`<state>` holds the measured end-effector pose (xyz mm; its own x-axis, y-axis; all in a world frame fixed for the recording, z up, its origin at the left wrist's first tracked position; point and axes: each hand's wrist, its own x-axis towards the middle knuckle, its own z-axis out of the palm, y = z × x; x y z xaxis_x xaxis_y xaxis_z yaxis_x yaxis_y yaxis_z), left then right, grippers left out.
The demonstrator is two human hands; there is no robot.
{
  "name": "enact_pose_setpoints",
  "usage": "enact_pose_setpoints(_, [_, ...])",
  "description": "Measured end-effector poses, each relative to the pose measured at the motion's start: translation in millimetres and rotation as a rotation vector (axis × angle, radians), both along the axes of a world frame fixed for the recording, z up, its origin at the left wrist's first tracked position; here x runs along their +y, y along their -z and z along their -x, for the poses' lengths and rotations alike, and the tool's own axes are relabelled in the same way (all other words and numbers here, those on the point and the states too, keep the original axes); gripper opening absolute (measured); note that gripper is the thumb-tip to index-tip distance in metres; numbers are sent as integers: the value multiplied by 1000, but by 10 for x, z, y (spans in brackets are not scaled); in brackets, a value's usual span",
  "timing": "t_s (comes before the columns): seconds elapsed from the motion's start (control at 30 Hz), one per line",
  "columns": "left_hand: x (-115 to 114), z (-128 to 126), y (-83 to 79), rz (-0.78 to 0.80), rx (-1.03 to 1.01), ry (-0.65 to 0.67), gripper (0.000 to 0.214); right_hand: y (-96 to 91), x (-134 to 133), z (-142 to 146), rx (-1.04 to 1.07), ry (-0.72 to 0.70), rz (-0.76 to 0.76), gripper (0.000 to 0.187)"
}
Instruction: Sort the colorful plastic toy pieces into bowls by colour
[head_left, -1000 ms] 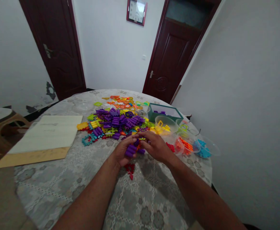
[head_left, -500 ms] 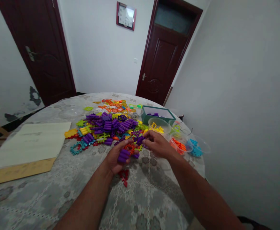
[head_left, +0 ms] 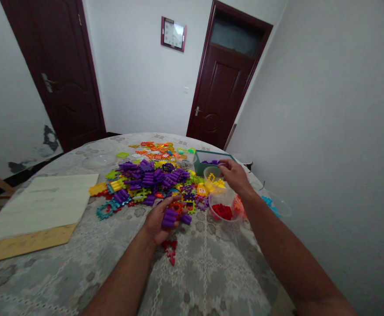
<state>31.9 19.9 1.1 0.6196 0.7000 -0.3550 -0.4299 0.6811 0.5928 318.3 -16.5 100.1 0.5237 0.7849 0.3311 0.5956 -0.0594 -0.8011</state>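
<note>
My left hand (head_left: 161, 223), palm turned up, curls around purple ridged building pieces (head_left: 170, 218). An orange toothed building piece (head_left: 176, 208) lies against its fingers. Another purple piece (head_left: 186, 218) shows just right of the fingertips. My right hand (head_left: 235, 175) is at the front edge of the green box (head_left: 202, 168), with thumb and fingers pinched together on a purple building piece, mostly hidden by the fingers. More purple pieces (head_left: 211, 162) lie inside that box. A large heap of mixed pieces, mostly purple (head_left: 149, 177), spreads beyond my left hand.
Clear bowls hold yellow pieces (head_left: 215, 185), red pieces (head_left: 222, 211) and blue pieces (head_left: 270, 204) on the right. A red triangular piece (head_left: 170, 251) lies by my left wrist. Paper-covered cardboard (head_left: 44, 202) is at left. Orange pieces (head_left: 157, 151) lie farther back on the tablecloth.
My right hand has moved away from beside my left hand, right and forward to the green box. The red-filled bowl now shows plainly. My left hand stays in place with its purple pieces.
</note>
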Motion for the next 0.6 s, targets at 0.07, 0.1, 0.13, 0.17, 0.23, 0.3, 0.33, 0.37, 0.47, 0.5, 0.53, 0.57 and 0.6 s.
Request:
enact_pose_setpoints(0.07, [-12,-3,-10,3,-24,3,26,143,-215,346,-58,-145,24,29])
enact_pose_setpoints(0.1, [-17,-5,-10,-1,-42,5,28,220,-328,542,-88,-221,45,26])
enact_pose_setpoints(0.13, [-20,-7,-6,-6,-59,6,30,295,-435,739,-119,-281,63,24])
enact_pose_setpoints(0.17, [-21,-11,4,-14,-73,5,33,366,-530,926,-150,-338,64,23])
enact_pose_setpoints(0.23, [-15,-21,36,-37,-92,-21,36,492,-665,1241,-225,-451,26,21])
enact_pose_setpoints(0.3, [-2,-33,78,-59,-105,-57,38,598,-719,1453,-304,-543,-18,27])
enact_pose_setpoints(0.33, [5,-39,96,-67,-111,-70,39,644,-721,1521,-339,-571,-24,31])
enact_pose_setpoints(0.37, [10,-43,110,-73,-115,-77,40,686,-711,1568,-370,-582,-19,36])
enact_pose_setpoints(0.47, [6,-51,109,-83,-109,-71,42,784,-658,1633,-429,-554,29,43])
enact_pose_setpoints(0.5, [-1,-51,96,-82,-102,-66,42,810,-644,1643,-443,-539,38,43])
enact_pose_setpoints(0.53, [-9,-50,79,-78,-96,-60,43,832,-633,1650,-456,-531,42,43])
enact_pose_setpoints(0.57, [-17,-48,62,-69,-92,-54,43,851,-628,1657,-467,-525,40,41])
enact_pose_setpoints(0.6, [-23,-46,46,-59,-94,-48,43,865,-626,1662,-474,-523,34,39])
